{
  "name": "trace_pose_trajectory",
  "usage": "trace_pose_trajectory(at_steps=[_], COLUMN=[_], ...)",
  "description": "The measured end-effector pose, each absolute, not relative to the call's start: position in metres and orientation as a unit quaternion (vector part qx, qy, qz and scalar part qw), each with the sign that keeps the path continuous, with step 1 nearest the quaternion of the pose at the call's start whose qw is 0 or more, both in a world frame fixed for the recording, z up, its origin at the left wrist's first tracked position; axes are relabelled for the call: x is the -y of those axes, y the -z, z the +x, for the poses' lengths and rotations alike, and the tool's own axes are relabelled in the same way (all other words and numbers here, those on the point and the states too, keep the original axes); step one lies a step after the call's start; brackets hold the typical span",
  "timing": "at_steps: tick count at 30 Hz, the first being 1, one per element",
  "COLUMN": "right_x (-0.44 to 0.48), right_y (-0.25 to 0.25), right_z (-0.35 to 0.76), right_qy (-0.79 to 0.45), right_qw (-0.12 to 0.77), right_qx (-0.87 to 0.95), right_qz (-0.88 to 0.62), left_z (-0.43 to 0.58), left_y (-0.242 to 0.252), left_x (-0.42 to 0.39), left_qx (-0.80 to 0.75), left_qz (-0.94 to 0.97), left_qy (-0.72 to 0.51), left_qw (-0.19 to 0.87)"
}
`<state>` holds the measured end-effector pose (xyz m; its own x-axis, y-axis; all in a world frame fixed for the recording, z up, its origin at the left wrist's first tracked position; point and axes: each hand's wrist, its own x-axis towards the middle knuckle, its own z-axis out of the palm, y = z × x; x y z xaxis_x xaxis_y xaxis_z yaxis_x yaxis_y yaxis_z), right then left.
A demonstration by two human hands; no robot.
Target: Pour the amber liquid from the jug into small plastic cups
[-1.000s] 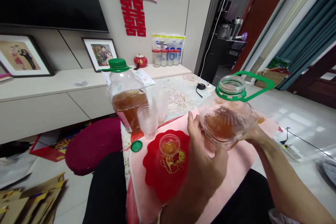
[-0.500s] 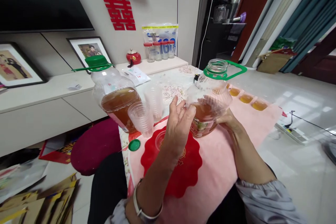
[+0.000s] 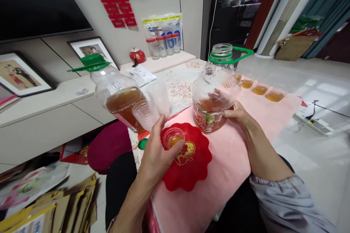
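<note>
The right arm wears a loose, pale grey sleeve (image 3: 284, 204) of soft, creased cloth, bunched in folds with a gathered hem partway along the forearm, so that the wrist and right hand (image 3: 237, 114) are bare. The left hand (image 3: 155, 153) and its forearm are bare as far as the view shows, with short, plain nails on the fingers (image 3: 179, 148). Black trousers (image 3: 117, 185) cover both legs.

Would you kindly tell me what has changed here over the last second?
The open jug came down from its tilt and now stands upright on the pink cloth. The left hand let go of it and took hold of the small cup on the red mat. The right hand kept its hold on the jug; the capped jug stayed put.
</note>
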<state>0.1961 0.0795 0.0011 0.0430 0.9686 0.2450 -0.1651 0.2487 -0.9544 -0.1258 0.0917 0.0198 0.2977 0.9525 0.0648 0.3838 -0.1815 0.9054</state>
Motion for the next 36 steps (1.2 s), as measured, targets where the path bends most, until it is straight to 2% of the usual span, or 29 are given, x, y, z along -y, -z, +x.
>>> trace_pose_trajectory(at_steps=[5, 11, 19, 26, 31, 36], right_x=[-0.072, -0.055, -0.017, -0.015, -0.023, -0.025], right_y=[-0.001, 0.002, 0.000, 0.004, 0.015, 0.021], right_z=[0.197, 0.213, 0.248, 0.217, 0.187, 0.171], right_qy=[-0.448, -0.453, -0.520, -0.636, -0.677, -0.659], right_qw=[0.598, 0.566, 0.416, 0.301, 0.286, 0.300], right_qx=[0.510, 0.522, 0.506, 0.555, 0.556, 0.573], right_qz=[-0.426, -0.450, -0.548, -0.443, -0.389, -0.383], left_z=[-0.128, -0.118, -0.127, -0.134, -0.137, -0.139], left_y=[-0.009, -0.007, -0.003, -0.007, -0.006, -0.006], left_x=[-0.088, -0.087, -0.085, -0.081, -0.076, -0.073], left_qx=[-0.504, -0.497, -0.506, -0.522, -0.512, -0.510], left_qz=[0.707, 0.684, 0.648, 0.624, 0.620, 0.622], left_qy=[-0.310, -0.310, -0.361, -0.382, -0.406, -0.415], left_qw=[0.387, 0.435, 0.440, 0.440, 0.435, 0.424])
